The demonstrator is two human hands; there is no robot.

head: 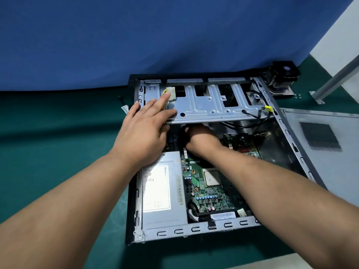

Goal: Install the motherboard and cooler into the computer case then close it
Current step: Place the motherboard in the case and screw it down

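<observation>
Left hand (pixel 144 125), fingers straight, presses flat on the drive cage (pixel 211 105). Right hand (pixel 200 139) reaches beneath that cage; its grip cannot be told. Motherboard (pixel 208 189) lies in the computer case (pixel 194 229) below both wrists; cooler (pixel 282 77) stands outside, beyond the cage.

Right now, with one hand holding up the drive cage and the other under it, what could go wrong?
1. The left hand props the drive cage with flat fingers; a slip could drop it on the right hand.
2. The right hand's fingers are hidden, working blind over the motherboard.
3. The white connector and black cables could get pinched.
</observation>
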